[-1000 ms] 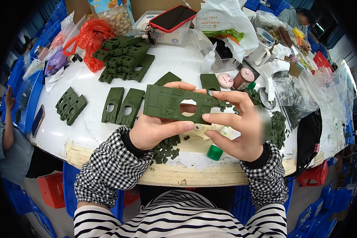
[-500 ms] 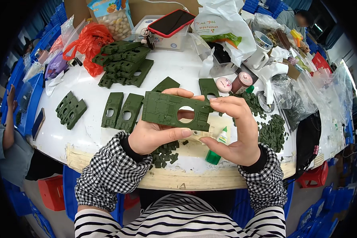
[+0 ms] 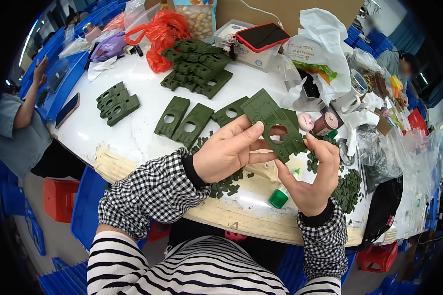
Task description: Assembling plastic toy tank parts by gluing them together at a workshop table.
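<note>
The grip of the left hand (image 3: 224, 153) pinches the green plate (image 3: 268, 109) with 1 round hole, above the bench (image 3: 138, 141), while the right hand (image 3: 311, 186) brackets its right end (whether its fingers press, I cannot tell). Handling it by the edges, clear of the raised detail, should work best. Printed lettering marks the white bag (image 3: 316, 46) and lidded box (image 3: 253, 60).

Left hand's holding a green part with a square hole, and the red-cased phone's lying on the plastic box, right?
Not quite: the head view shows the green part has a round hole. The left hand does hold it, and the red-cased phone lies on the plastic box.
</note>
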`<state>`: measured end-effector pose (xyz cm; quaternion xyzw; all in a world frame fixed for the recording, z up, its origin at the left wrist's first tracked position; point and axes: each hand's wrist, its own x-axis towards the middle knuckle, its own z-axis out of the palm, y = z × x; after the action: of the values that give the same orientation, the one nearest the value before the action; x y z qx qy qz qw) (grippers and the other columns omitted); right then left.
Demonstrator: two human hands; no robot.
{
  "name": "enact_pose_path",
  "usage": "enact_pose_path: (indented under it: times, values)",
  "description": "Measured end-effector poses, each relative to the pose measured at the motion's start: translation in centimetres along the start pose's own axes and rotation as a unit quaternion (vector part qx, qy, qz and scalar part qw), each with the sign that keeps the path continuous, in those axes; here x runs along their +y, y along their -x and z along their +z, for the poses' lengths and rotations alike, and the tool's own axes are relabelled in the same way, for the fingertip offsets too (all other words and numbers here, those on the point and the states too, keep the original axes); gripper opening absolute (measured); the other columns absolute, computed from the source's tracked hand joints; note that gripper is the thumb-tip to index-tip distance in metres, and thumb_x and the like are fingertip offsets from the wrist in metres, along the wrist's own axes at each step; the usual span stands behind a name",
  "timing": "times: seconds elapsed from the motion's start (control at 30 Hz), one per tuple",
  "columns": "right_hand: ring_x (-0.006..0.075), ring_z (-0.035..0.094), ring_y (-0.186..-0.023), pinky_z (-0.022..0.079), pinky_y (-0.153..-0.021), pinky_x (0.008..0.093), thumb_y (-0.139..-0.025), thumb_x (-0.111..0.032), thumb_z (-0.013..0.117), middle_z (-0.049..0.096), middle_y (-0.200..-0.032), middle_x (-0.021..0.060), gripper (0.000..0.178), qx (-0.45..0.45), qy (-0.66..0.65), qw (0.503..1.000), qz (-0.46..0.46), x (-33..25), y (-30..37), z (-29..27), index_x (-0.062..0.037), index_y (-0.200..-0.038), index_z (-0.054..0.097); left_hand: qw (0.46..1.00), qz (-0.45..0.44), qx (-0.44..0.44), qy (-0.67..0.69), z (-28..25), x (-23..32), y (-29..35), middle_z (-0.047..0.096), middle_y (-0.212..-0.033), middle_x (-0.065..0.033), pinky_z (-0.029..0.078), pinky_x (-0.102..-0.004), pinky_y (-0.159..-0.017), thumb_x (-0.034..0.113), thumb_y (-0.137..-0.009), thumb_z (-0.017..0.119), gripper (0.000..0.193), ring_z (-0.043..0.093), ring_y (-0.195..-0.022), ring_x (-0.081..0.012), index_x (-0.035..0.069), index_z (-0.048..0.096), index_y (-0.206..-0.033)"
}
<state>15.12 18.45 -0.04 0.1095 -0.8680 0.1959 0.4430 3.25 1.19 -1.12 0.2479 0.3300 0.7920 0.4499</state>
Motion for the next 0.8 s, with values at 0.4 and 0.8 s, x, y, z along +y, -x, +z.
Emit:
enact_pose_path:
  times: [0.4,0.8]
  values:
    - [0.0306,0.057,-0.098,0.049,-0.084,0.0396,-0.072,-0.007,0.083,0.059,-0.110,0.0149,0.055,-0.058,-0.028,0.998,0.017,0.1,-0.3,-0.3,-0.0008,-0.122,0.062,0.916,0.023,0.236,-0.324,-6.9,15.2,9.1,0.064,-0.116,-0.0067,0.058,-0.0326,-0.090,0.021,-0.105,0.048,0.041,0.066,-0.097,-0.0119,0.001,0.043,-0.141]
    - [0.0304,0.060,-0.092,0.050,-0.079,0.0391,-0.074,-0.003,0.079,0.063,-0.101,0.0125,0.033,-0.077,-0.036,0.996,0.020,-0.1,-0.4,-0.5,-0.0021,-0.105,0.068,0.838,-0.193,0.350,-0.371,-14.4,17.7,10.5,0.063,-0.116,-0.0122,0.058,-0.0292,-0.081,0.010,-0.098,0.060,0.059,0.069,-0.095,-0.0174,-0.006,0.032,-0.147]
